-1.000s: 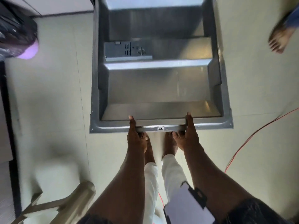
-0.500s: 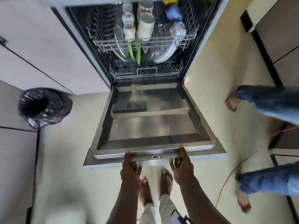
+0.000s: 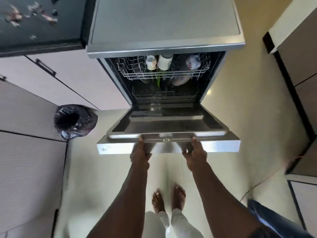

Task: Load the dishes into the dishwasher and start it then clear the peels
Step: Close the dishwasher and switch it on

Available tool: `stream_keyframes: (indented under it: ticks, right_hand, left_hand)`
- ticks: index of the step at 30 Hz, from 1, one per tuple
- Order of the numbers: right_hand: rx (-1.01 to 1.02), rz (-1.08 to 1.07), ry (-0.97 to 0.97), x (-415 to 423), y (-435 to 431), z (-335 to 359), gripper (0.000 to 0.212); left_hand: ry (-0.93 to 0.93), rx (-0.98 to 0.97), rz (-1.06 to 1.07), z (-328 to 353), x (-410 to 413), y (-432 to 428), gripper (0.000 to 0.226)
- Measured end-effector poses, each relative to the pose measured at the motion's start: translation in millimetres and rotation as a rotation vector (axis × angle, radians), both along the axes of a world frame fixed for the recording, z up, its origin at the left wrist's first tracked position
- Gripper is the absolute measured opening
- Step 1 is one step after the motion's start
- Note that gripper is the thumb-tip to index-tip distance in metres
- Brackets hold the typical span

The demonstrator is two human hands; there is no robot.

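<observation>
The dishwasher (image 3: pixel 164 26) stands straight ahead with its steel door (image 3: pixel 221 146) partly raised. My left hand (image 3: pixel 139 154) and my right hand (image 3: pixel 195 154) grip the door's front edge, thumbs on top, fingers curled underneath. Inside, the upper rack (image 3: pixel 130 73) holds cups (image 3: pixel 164 61) and a floral bowl (image 3: pixel 193 62); plates show dimly below it. Peels (image 3: pixel 15 16) lie scattered on the dark counter at the top left.
A bin lined with a black bag (image 3: pixel 74 120) stands on the floor left of the door, against pale cabinets (image 3: pixel 56 78). More cabinets (image 3: pixel 296 57) line the right side. A person's jeans leg (image 3: pixel 267 215) is at the lower right. My bare feet (image 3: pixel 169 198) are below the door.
The door has swung up from nearly flat to partly raised, both hands still on its edge. The view has lifted, so the rack, the dishwasher top and the counter show.
</observation>
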State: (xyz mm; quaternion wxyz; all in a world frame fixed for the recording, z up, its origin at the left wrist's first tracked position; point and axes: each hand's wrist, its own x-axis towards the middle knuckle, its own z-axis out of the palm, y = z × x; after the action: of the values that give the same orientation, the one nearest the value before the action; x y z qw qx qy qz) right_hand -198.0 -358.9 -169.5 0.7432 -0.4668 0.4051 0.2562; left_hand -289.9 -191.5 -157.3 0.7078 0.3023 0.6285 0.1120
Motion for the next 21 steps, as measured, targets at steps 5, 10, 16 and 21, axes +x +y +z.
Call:
stream_keyframes:
  ticks: [5,10,16,21]
  right_hand:
    - [-0.014,0.009,-0.015,33.7,18.2,21.9,0.039]
    - [-0.041,-0.085,-0.007,70.6,45.3,46.1,0.058]
    - [-0.096,-0.116,-0.004,117.9,76.0,71.0,0.052]
    - [-0.118,-0.095,-0.066,150.3,93.7,90.4,0.045]
  left_hand:
    - [-0.04,0.001,0.053,16.6,28.2,19.0,0.042]
    - [-0.07,-0.005,0.103,33.7,56.8,43.3,0.027]
    - [-0.086,0.033,0.082,54.0,95.1,73.0,0.03]
    - [-0.1,0.084,0.035,72.9,129.6,94.1,0.023]
